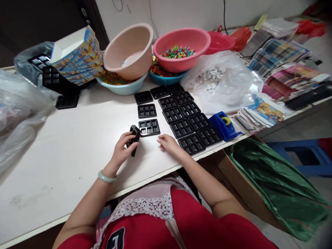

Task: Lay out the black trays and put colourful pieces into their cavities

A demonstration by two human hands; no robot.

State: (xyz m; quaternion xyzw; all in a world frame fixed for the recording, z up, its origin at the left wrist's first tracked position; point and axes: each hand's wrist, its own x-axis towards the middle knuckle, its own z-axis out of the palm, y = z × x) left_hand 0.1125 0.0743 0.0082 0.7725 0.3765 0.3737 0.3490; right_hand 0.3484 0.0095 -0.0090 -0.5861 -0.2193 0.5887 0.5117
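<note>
My left hand (122, 148) is closed round black plastic trays (135, 133), tilted up on edge above the white table; how many are in the grip I cannot tell. Just beyond lies a flat black tray (149, 127) with six small compartments. Near its right corner, my right hand (167, 142) hovers low with thumb and fingers pinched together. Whatever they hold, if anything, is too small to make out. A second single tray (147, 111) sits farther back. To the right, several matching trays (182, 128) lie side by side in rows.
Behind the trays stand a beige basin (129, 52) and a pink basin (183, 52) of colourful small pieces. A blue tape dispenser (223, 126), a clear bag (220, 79) and printed card stacks (255, 116) are at right. Printed boxes (77, 57) and plastic bags (20, 114) occupy the left.
</note>
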